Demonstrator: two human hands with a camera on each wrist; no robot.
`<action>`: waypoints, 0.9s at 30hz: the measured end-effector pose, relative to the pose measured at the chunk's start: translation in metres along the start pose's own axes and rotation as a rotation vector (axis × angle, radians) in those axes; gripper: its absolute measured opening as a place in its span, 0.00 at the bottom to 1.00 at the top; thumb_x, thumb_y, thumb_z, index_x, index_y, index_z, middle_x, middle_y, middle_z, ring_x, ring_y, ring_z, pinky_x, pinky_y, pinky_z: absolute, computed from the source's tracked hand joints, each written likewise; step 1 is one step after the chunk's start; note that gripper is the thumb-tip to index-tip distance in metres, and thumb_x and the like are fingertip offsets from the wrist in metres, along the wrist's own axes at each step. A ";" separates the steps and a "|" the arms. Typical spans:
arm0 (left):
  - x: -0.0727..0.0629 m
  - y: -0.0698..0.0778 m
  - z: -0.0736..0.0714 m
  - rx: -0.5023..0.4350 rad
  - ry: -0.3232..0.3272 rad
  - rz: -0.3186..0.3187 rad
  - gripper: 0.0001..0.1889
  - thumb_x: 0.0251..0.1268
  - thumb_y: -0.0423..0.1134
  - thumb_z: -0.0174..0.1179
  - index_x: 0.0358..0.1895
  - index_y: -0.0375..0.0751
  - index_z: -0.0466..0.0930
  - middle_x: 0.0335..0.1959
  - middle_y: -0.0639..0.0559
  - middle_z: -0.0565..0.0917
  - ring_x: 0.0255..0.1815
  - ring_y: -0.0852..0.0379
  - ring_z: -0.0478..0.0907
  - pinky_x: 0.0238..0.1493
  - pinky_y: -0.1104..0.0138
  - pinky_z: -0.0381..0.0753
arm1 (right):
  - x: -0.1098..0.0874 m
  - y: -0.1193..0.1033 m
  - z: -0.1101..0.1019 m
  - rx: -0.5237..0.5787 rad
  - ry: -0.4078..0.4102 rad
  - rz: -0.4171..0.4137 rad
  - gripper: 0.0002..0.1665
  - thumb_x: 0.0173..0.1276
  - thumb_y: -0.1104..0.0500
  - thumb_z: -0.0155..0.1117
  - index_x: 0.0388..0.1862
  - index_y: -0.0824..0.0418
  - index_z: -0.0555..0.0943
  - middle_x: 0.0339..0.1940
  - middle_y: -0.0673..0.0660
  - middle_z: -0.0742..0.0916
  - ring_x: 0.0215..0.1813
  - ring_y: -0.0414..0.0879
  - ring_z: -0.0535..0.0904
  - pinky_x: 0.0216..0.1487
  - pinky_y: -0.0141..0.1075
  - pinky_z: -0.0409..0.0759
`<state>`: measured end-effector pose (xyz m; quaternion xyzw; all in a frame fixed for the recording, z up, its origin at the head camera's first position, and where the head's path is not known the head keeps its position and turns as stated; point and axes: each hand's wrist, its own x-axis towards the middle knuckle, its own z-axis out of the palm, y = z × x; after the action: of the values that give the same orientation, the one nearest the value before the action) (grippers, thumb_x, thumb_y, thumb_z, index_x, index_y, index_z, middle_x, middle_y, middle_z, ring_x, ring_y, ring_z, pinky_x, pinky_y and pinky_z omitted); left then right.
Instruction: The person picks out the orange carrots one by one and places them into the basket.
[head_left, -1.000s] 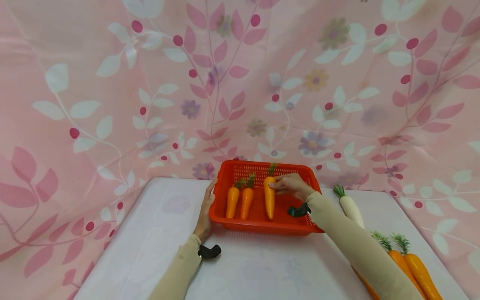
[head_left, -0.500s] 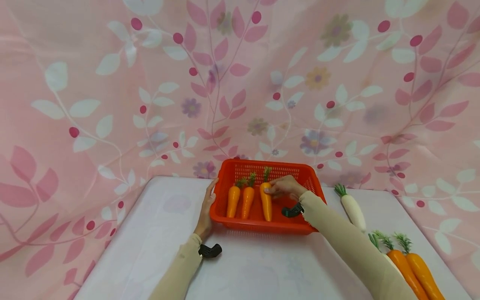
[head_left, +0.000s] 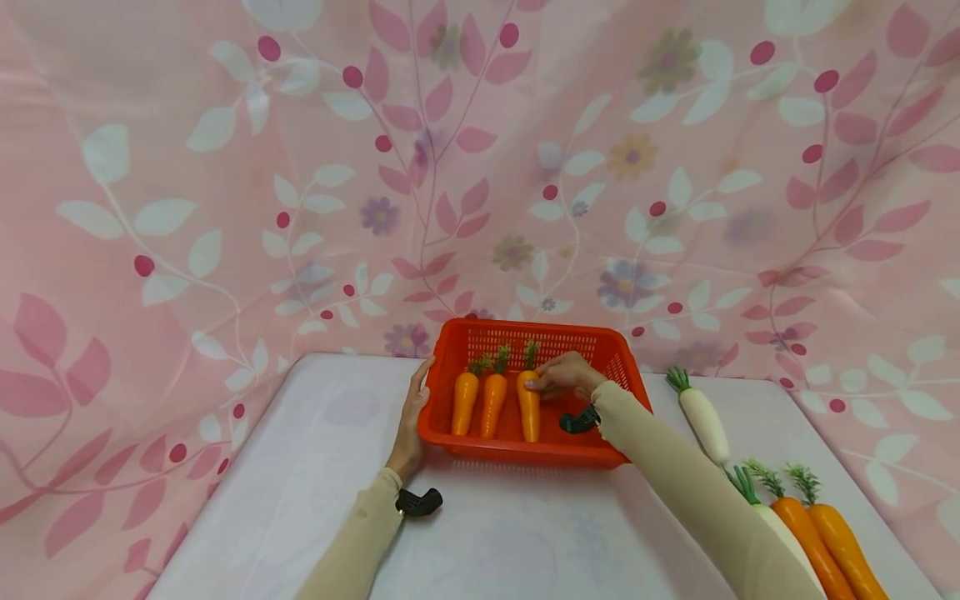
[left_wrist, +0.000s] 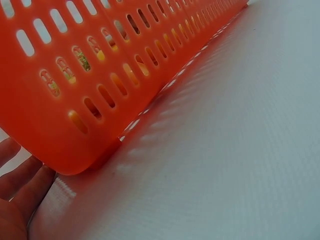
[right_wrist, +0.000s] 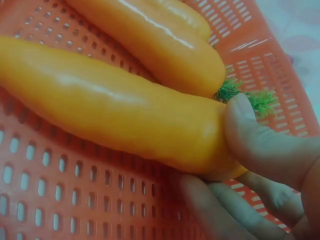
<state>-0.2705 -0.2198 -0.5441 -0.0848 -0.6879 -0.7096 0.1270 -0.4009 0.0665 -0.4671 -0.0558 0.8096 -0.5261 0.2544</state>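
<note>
The right hand [head_left: 566,377] is pinching the leafy end of a carrot [head_left: 529,408] inside the red basket [head_left: 525,452], its grip clamped there; the fingers underneath are partly hiding, and whether the carrot is touching the floor is hard to tell. Two other carrots [head_left: 493,406] are lying to its left. The left hand [head_left: 408,421] is resting against the basket's left end, fingers extended, mostly cut off in its wrist view. On the worktop [head_left: 300,517], the right sleeve [head_left: 675,475] is partly covering a white radish [head_left: 782,527].
</note>
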 end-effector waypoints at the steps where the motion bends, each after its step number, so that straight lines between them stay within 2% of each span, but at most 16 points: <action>1: 0.000 0.000 0.000 -0.002 0.001 -0.003 0.29 0.85 0.53 0.35 0.85 0.69 0.54 0.86 0.63 0.56 0.87 0.47 0.55 0.83 0.39 0.57 | 0.000 0.000 0.000 -0.006 0.003 -0.006 0.28 0.68 0.62 0.77 0.63 0.74 0.83 0.57 0.70 0.89 0.47 0.54 0.93 0.51 0.47 0.91; 6: -0.001 -0.001 0.000 -0.007 -0.003 -0.016 0.29 0.85 0.53 0.34 0.85 0.70 0.54 0.86 0.63 0.55 0.87 0.47 0.56 0.83 0.39 0.58 | -0.001 0.001 0.001 -0.030 0.025 -0.022 0.24 0.68 0.61 0.77 0.59 0.74 0.86 0.56 0.70 0.89 0.48 0.56 0.93 0.51 0.47 0.91; 15: 0.000 -0.001 -0.002 0.005 -0.009 -0.006 0.29 0.85 0.54 0.33 0.85 0.69 0.52 0.86 0.63 0.55 0.86 0.46 0.56 0.82 0.38 0.60 | 0.000 0.000 0.001 -0.070 0.061 -0.043 0.22 0.68 0.59 0.78 0.54 0.72 0.88 0.48 0.68 0.92 0.39 0.51 0.93 0.44 0.43 0.92; 27: -0.001 0.000 0.000 -0.003 -0.008 -0.008 0.29 0.85 0.54 0.33 0.85 0.69 0.52 0.86 0.62 0.55 0.86 0.45 0.56 0.81 0.37 0.60 | 0.004 0.000 0.002 -0.088 0.057 -0.036 0.20 0.73 0.59 0.73 0.57 0.72 0.87 0.49 0.68 0.92 0.43 0.54 0.93 0.47 0.46 0.92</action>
<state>-0.2699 -0.2200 -0.5440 -0.0851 -0.6876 -0.7108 0.1215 -0.4033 0.0637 -0.4690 -0.0666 0.8377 -0.4958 0.2192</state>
